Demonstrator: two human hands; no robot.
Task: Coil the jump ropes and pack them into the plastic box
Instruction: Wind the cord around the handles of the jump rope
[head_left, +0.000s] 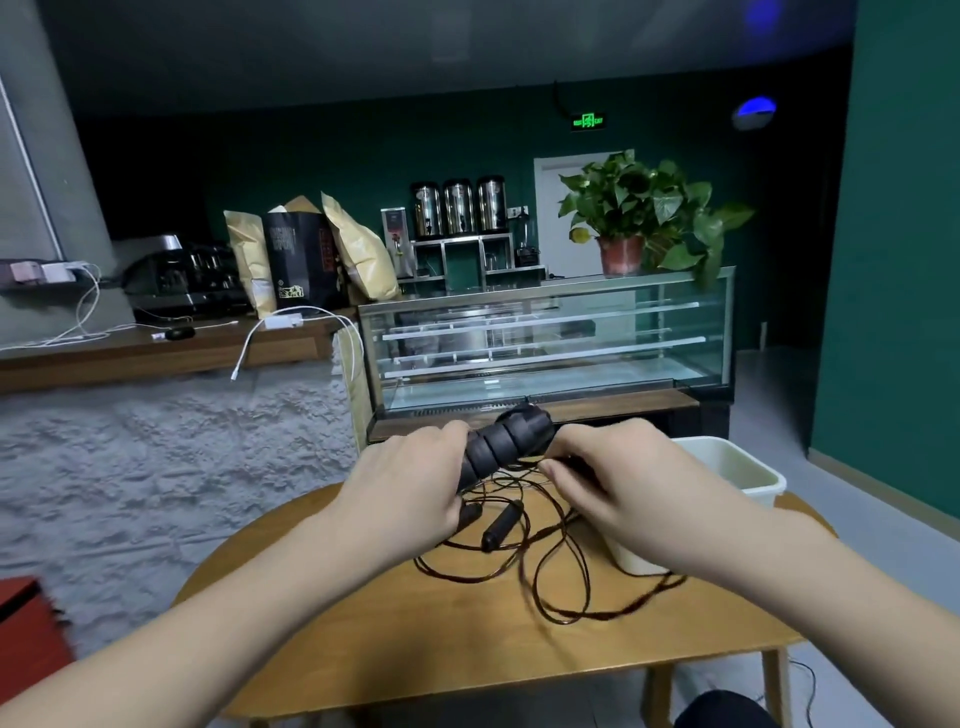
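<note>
Hands met above the far edge of a round wooden table, where a person worked at coiling a jump rope. The left hand gripped the ridged black handle, while the right hand pinched the thin cord close beside it. Loose cord sprawled in loops across the table's middle and right side, with a second handle lying among them. The plastic box stood at the table's far right edge, partly hidden by the right forearm. Winding would likely go best with even turns, light tension kept on the cord, and the tangle fed through the fingers before packing.
</note>
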